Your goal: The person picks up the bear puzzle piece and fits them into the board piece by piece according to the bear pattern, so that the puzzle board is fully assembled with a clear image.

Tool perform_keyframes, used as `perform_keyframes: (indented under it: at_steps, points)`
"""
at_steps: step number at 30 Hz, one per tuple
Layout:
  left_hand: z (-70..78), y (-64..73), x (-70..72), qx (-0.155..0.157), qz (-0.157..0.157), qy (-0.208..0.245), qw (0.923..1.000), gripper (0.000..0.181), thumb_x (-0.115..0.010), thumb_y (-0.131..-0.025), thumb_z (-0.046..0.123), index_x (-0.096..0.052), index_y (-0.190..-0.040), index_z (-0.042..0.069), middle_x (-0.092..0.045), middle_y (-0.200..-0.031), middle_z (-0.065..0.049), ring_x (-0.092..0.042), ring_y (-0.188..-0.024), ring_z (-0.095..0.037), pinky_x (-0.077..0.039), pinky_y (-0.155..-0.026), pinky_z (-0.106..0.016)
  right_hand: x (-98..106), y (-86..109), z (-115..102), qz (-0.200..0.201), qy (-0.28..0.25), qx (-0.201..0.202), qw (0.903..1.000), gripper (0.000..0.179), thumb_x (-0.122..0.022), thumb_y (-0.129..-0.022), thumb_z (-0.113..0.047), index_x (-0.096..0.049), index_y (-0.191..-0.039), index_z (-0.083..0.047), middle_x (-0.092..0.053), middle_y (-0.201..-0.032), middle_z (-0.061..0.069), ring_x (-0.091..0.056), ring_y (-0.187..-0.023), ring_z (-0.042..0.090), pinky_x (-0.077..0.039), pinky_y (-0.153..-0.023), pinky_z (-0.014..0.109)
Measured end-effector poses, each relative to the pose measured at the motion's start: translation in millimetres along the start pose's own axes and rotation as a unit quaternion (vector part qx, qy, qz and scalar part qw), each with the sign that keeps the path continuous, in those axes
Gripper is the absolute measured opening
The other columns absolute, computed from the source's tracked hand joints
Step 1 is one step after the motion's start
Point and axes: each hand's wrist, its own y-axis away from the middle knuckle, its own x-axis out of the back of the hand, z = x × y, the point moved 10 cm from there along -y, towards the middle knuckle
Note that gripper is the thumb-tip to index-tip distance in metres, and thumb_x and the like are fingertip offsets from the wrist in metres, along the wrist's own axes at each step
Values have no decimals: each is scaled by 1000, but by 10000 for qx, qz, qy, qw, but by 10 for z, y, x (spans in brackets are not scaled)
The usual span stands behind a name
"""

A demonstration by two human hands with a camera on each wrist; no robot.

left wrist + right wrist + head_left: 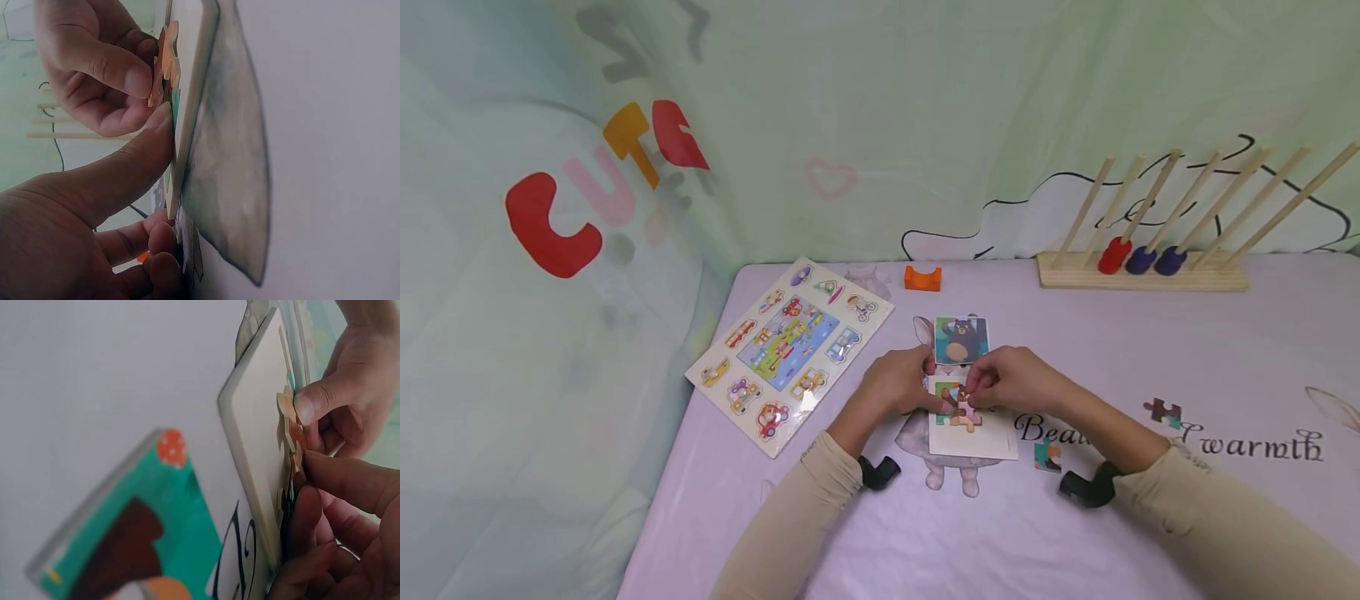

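Observation:
A small pale puzzle board (992, 446) lies on the table, with several joined jigsaw pieces (953, 417) of a bear picture in it. My left hand (887, 385) holds the board at its left side, its thumb pressing on the pieces and its fingers curled by the edge. My right hand (1018, 379) pinches a jigsaw piece (296, 464) between thumb and index finger, against the joined pieces. The fingers hide part of that piece. Just behind the board is a bear picture card (962, 342). To the right lie a loose green and brown piece (1047, 456) and a darker loose piece (1163, 412).
A vehicle peg puzzle (718, 392) lies slanted at the left. An orange block (922, 279) sits near the back edge. Behind, at the right, stands a wooden rack (1142, 282) with upright rods and red and blue rings. A curtain hangs behind the table.

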Motion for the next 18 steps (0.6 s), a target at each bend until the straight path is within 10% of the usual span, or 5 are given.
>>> perform_keyframes:
  at_steps: [18]
  points:
    - [-7,-15,-6,22,24,-59,10000,53,-92,-73,44,-53,-100,21,-54,-77,2,-55,-76,-17,-37,-62,-27,-8,-19,-26,55,259,-199,9994,6,-78,-87,-12,-73,-87,-10,-67,-71,-1,-56,-69,14,-46,-64,29]
